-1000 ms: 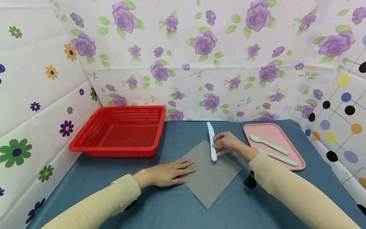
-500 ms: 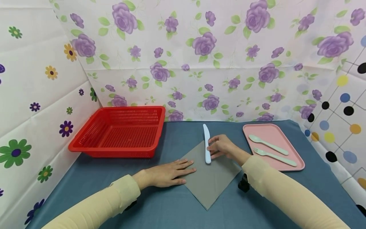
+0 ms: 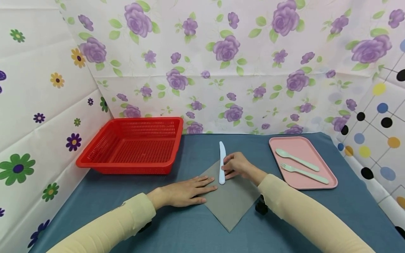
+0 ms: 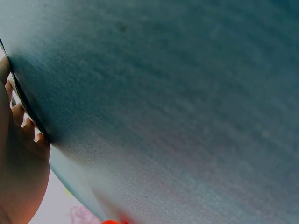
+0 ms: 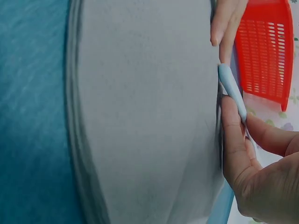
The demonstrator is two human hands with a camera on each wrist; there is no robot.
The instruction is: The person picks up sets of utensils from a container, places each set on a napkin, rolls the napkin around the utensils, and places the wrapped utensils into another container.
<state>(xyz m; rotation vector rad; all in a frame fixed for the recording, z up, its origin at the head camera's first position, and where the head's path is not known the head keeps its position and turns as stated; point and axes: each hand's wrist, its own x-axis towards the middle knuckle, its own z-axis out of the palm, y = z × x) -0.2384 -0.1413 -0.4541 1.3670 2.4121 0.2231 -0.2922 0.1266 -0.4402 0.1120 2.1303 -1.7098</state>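
A pale blue plastic knife [image 3: 222, 158] is pinched by my right hand [image 3: 238, 164], its blade pointing toward the back wall. It lies over the upper left part of a folded grey napkin [image 3: 232, 203], which is set like a diamond on the blue cloth. My left hand [image 3: 186, 191] rests flat with fingers spread on the napkin's left corner. In the right wrist view, the thumb and fingers [image 5: 232, 126] hold the knife's handle [image 5: 232, 91] close over the napkin [image 5: 149, 102]. The left wrist view shows the left hand [image 4: 23, 163] at its left edge, against the cloth.
A red plastic basket [image 3: 126, 164] stands at the back left. On the right, a pink tray [image 3: 300, 142] holds a pale green spoon [image 3: 297, 160] and fork [image 3: 305, 173]. Blue cloth [image 3: 177, 232] covers the table, and patterned sheets rise behind and at both sides.
My right hand has carried the knife left and a little nearer to me over the napkin, closer to the left hand. The left hand has stayed in place.
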